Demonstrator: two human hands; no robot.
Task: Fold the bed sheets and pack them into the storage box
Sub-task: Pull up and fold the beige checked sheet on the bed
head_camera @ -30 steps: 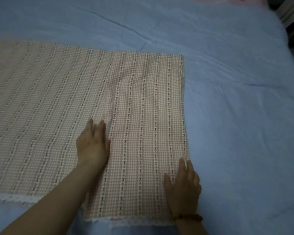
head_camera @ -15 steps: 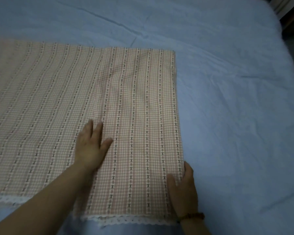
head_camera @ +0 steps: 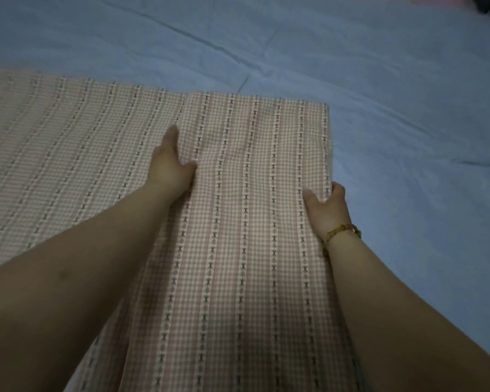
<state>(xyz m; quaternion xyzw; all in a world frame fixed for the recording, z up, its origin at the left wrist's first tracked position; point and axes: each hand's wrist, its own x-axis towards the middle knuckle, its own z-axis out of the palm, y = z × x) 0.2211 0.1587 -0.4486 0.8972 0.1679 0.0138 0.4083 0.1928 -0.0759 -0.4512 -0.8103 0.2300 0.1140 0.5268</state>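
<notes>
One sheet point(head_camera: 252, 222), checked pink, flat on blue bed point(head_camera: 408, 137), right part folded over as flap. Two hands. Left hand point(head_camera: 169, 165) at flap's left edge, fingers straight, thumb on top; grasp or not, cannot tell. Right hand point(head_camera: 327, 206) grips sheet's right edge, fingers curled round. One bracelet point(head_camera: 343, 232). Bare bed right and beyond.

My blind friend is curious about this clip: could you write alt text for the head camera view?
A person's left hand and right hand grip the two side edges of a folded panel of a pink checked bed sheet with dotted stripes, spread on a pale blue bed cover. A beaded bracelet sits on the right wrist.
</notes>
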